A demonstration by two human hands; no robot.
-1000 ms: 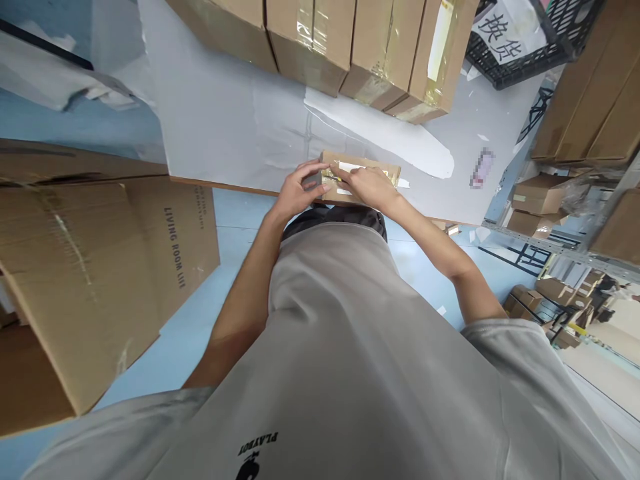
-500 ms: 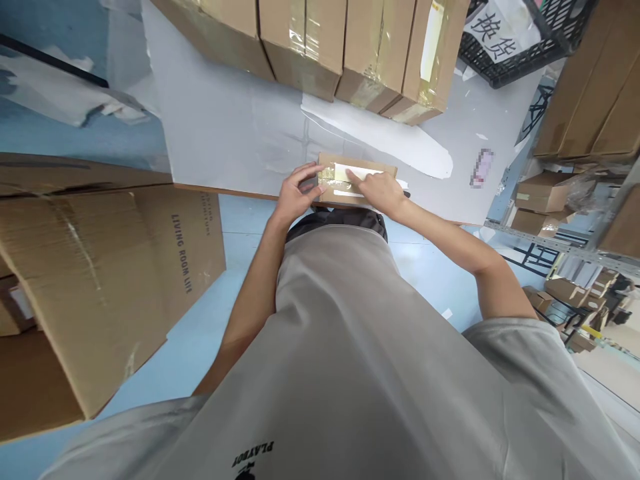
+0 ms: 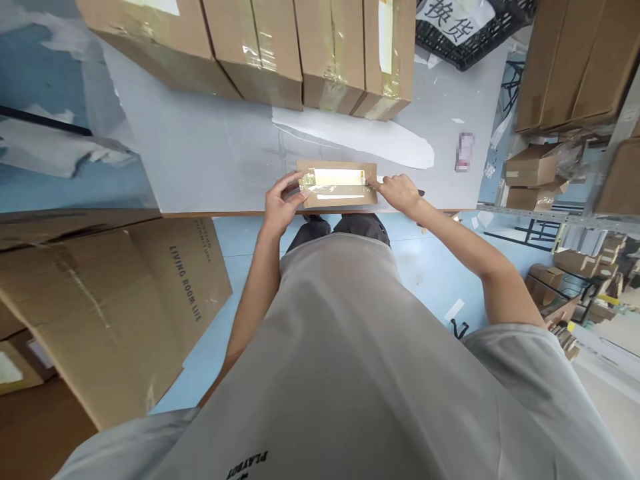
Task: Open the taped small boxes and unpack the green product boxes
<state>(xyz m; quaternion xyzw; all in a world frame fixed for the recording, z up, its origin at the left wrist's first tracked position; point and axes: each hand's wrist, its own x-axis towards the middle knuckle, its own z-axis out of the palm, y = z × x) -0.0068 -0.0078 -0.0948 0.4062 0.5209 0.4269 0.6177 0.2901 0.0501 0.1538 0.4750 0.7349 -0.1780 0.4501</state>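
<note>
A small brown cardboard box lies at the front edge of the grey table, with clear tape over its left end and a pale yellow label strip along its top. My left hand grips the box's left end, fingers on the far side and thumb on the near side. My right hand is at the other end, its index fingertip touching the box by the label's right end. Its other fingers are curled. A dark tip sticks out beside that hand; the rest of the object is hidden.
Large taped cartons stand in a row along the back of the table, with white paper before them. A black plastic basket is at back right. An open carton stands left; shelves with boxes are right.
My right index finger has slid rightward along the label to the box's right end, and the dark tip has moved with that hand. My left hand stays on the left end. The view has shifted.
</note>
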